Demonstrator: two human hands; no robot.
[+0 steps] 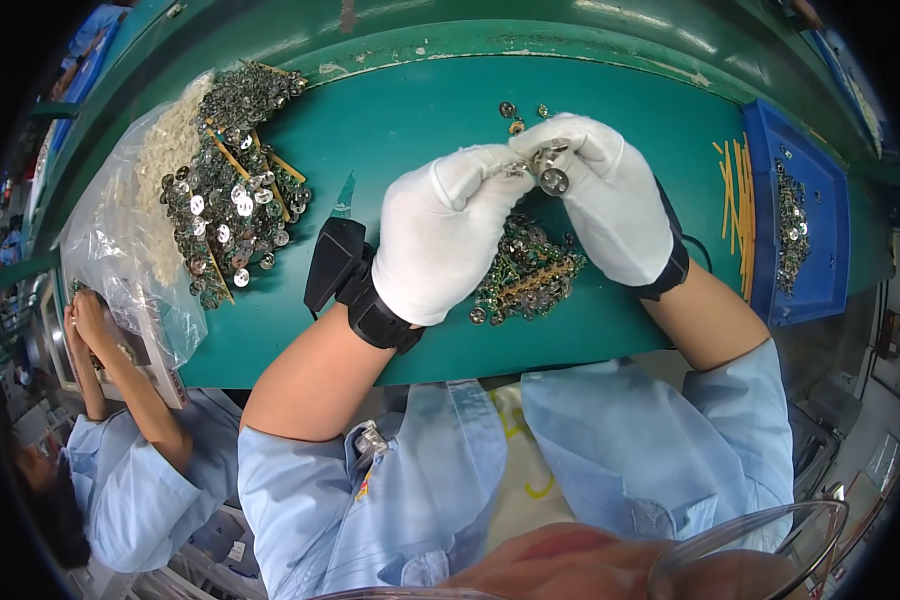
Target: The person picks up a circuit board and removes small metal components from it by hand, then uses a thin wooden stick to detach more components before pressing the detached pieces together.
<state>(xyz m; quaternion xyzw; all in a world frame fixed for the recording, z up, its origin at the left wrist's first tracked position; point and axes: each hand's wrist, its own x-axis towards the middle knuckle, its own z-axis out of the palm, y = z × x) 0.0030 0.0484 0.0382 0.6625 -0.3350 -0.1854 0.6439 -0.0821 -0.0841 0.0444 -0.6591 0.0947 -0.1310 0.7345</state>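
Pinching metal discs (553, 182), left hand (432, 230) and right hand (613, 205) hover well inside the tabletop (390, 110) edges

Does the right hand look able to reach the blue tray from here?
Probably yes: the thin yellowish sticks beside the blue tray lie low, so the way looks free, though the right hand is holding small metal discs.

We see a green desk (390, 130), its far side meeting a green ledge (520, 38) with chipped paint. Pale light glints off the ledge; toward the lower right we make out grey clutter (870, 440), too distorted to identify.
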